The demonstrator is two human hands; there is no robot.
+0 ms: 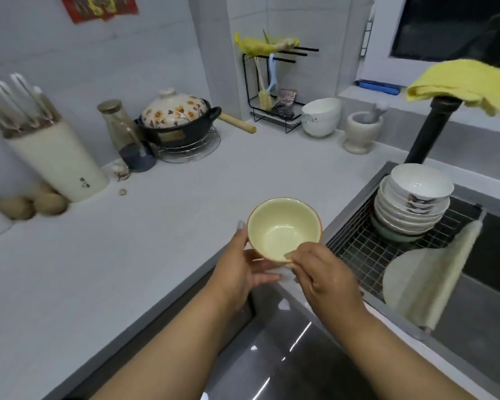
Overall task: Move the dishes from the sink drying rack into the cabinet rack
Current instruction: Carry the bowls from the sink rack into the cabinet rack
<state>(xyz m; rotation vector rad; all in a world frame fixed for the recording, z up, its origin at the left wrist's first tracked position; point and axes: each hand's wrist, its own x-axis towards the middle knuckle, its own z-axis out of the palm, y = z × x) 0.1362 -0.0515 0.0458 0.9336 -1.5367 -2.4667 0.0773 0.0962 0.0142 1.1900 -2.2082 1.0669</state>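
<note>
Both hands, left hand (244,272) cupping and right hand (319,272) pinching the rim, hold a yellow bowl (283,229); a stack of bowls (413,203) waits in the drying rack (355,249).

White tiled wall (127,53) meets pale countertop (98,269); dark window (445,24) at right.

Even, cool indoor light, fairly bright; window (456,24) dark. Soft shadows under pots. Glare streaks on the glossy black surface (286,356) at bottom. Wide-angle bending twd edges; knife block (55,157) & eggs (32,204) at left blurred.
</note>
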